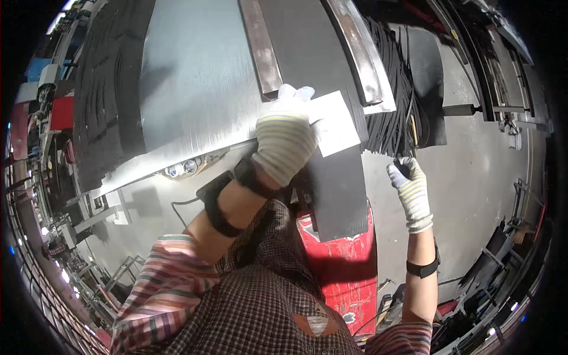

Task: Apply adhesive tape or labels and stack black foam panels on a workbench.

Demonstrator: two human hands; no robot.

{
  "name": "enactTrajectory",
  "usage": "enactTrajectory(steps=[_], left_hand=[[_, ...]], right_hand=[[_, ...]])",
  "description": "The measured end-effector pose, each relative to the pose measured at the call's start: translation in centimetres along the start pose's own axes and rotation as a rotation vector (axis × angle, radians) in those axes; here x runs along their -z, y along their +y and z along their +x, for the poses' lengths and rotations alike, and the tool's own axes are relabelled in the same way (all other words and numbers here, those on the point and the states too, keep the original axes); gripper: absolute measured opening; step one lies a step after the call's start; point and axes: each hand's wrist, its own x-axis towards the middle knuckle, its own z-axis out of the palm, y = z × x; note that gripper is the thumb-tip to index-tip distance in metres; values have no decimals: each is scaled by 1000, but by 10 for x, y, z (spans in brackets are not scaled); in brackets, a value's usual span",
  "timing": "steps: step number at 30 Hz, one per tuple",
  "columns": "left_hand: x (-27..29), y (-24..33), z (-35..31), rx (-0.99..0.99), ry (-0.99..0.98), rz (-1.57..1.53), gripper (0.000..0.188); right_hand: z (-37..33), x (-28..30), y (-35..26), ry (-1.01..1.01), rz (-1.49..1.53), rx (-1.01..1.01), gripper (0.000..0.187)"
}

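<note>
My left hand (286, 133), in a striped knit glove, lies at the left edge of a square white card (336, 125). Its thumb presses on the card and its fingers are bent near the end of a metal bar (263, 53). Under the card is a long black sheet (338, 189), its near end hanging over the table edge. To the right, my right hand (411, 192), gloved alike, is closed at the lower ends of a bundle of thin black strips (390, 100). Dark material shows between its thumb and fingers, apparently a strip.
A second metal bar (358, 53) runs along the sheet's right side. A shiny metal plate (198, 77) and dark layered sheets (109, 89) cover the left. Below the black sheet stands a worn red surface (343, 272). Racks and frames line both sides.
</note>
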Motion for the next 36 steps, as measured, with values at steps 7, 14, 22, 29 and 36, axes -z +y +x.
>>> enactTrajectory(steps=[7, 14, 22, 29, 36], left_hand=[[-10, 0, 17, -44, 266, 237, 22], [-4, -6, -41, -294, -52, -469, 14], [-20, 9, -99, -247, 391, -294, 41], [-14, 7, -162, -30, -425, -881, 15], [-94, -93, -130, 128, -286, -958, 10]], right_hand=[[-27, 6, 5, 1, 115, -98, 11], [-38, 14, 4, 20, 116, -104, 6], [-57, 24, -81, -150, -179, -21, 12], [-123, -36, -151, -818, -1116, 808, 30], [14, 23, -47, -581, -420, 212, 22]])
